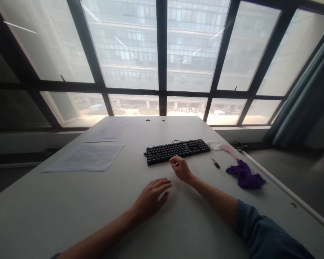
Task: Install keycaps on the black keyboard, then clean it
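A black keyboard [178, 151] lies at a slight slant on the white table [102, 201]. My right hand [181, 169] is at the keyboard's front edge, its fingers loosely bent, with a small gap showing near the thumb. I see nothing held there, and whether the fingertips touch the keyboard cannot be made out. Closer to me, my left hand [153, 194] is held low over the tabletop with its palm down. Its fingers are stretched out, the thumb stands apart, and it holds nothing.
Printed paper sheets [86, 157] lie on the left. Right of the keyboard are a small black tag with a cord loop [217, 165], a crumpled purple cloth [245, 175], a pink strip [230, 150] and a whitish piece [214, 145]. Windows [129, 43] stand behind the table.
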`<control>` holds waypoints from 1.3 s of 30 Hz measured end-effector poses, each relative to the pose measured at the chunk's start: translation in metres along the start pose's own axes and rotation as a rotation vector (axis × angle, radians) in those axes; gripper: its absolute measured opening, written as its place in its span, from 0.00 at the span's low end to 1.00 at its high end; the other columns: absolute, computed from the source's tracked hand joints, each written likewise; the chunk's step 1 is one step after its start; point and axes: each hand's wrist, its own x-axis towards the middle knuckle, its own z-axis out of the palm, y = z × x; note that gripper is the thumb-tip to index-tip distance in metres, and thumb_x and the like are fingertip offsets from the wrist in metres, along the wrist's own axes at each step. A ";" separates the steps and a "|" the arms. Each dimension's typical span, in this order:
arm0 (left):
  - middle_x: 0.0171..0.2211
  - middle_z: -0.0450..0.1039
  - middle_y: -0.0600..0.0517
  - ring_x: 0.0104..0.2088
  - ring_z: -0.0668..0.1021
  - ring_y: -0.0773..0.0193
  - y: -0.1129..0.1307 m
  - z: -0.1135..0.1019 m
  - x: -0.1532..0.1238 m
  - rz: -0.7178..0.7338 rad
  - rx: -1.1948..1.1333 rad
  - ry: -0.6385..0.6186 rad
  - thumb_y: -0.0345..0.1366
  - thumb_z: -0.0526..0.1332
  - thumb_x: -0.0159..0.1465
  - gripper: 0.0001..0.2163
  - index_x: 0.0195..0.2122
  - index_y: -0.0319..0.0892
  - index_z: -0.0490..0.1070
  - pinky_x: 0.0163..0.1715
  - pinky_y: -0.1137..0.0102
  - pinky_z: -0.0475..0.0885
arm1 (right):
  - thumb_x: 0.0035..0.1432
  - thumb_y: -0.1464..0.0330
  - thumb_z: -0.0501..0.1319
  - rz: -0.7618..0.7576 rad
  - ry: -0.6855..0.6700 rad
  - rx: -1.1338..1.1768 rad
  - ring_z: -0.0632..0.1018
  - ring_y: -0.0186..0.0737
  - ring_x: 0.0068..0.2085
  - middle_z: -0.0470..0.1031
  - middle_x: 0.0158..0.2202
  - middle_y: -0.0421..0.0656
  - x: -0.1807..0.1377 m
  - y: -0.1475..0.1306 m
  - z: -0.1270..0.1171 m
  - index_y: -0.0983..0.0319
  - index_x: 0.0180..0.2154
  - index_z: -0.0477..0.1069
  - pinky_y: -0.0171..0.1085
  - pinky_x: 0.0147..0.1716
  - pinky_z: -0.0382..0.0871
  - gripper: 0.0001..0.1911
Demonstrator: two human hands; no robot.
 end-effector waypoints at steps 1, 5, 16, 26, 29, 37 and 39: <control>0.56 0.75 0.47 0.57 0.75 0.56 -0.012 -0.004 0.002 -0.063 0.024 0.072 0.32 0.55 0.69 0.16 0.56 0.48 0.73 0.59 0.56 0.72 | 0.56 0.75 0.56 -0.017 0.058 -0.034 0.75 0.37 0.34 0.77 0.36 0.43 0.006 0.006 -0.008 0.62 0.36 0.76 0.34 0.34 0.70 0.11; 0.60 0.69 0.42 0.61 0.71 0.52 -0.073 -0.016 0.011 -0.306 0.111 0.296 0.37 0.52 0.70 0.19 0.61 0.41 0.67 0.63 0.52 0.66 | 0.59 0.72 0.54 0.003 0.352 -0.213 0.74 0.45 0.47 0.76 0.45 0.50 0.033 0.042 -0.047 0.65 0.46 0.74 0.45 0.50 0.68 0.15; 0.57 0.74 0.40 0.59 0.74 0.48 -0.122 -0.002 0.019 -0.610 0.118 0.192 0.48 0.50 0.70 0.27 0.65 0.38 0.61 0.60 0.55 0.67 | 0.64 0.64 0.52 0.539 0.525 -0.622 0.71 0.57 0.52 0.74 0.49 0.64 0.051 0.112 -0.119 0.72 0.49 0.70 0.49 0.55 0.59 0.20; 0.59 0.70 0.35 0.58 0.74 0.44 -0.135 -0.004 0.018 -0.745 0.172 0.276 0.49 0.48 0.70 0.30 0.66 0.32 0.58 0.58 0.55 0.67 | 0.67 0.58 0.53 0.633 0.456 -0.719 0.73 0.58 0.53 0.74 0.50 0.60 0.047 0.102 -0.104 0.68 0.52 0.71 0.48 0.52 0.63 0.23; 0.58 0.71 0.36 0.58 0.74 0.43 -0.130 -0.005 0.020 -0.785 0.188 0.276 0.48 0.48 0.70 0.29 0.66 0.33 0.57 0.57 0.54 0.68 | 0.67 0.59 0.53 0.637 0.426 -0.730 0.72 0.59 0.53 0.74 0.51 0.61 0.047 0.101 -0.096 0.69 0.53 0.72 0.49 0.52 0.63 0.22; 0.59 0.71 0.35 0.59 0.74 0.42 -0.126 -0.004 0.021 -0.803 0.287 0.227 0.47 0.48 0.70 0.29 0.67 0.34 0.56 0.59 0.52 0.65 | 0.68 0.60 0.53 0.630 0.396 -0.738 0.72 0.57 0.54 0.74 0.52 0.59 0.045 0.101 -0.092 0.66 0.55 0.70 0.48 0.53 0.62 0.22; 0.59 0.71 0.35 0.59 0.73 0.43 -0.129 -0.005 0.021 -0.801 0.301 0.215 0.46 0.49 0.70 0.28 0.67 0.34 0.57 0.59 0.53 0.65 | 0.68 0.60 0.53 0.629 0.394 -0.738 0.72 0.56 0.54 0.75 0.51 0.59 0.045 0.102 -0.095 0.67 0.55 0.70 0.47 0.53 0.61 0.21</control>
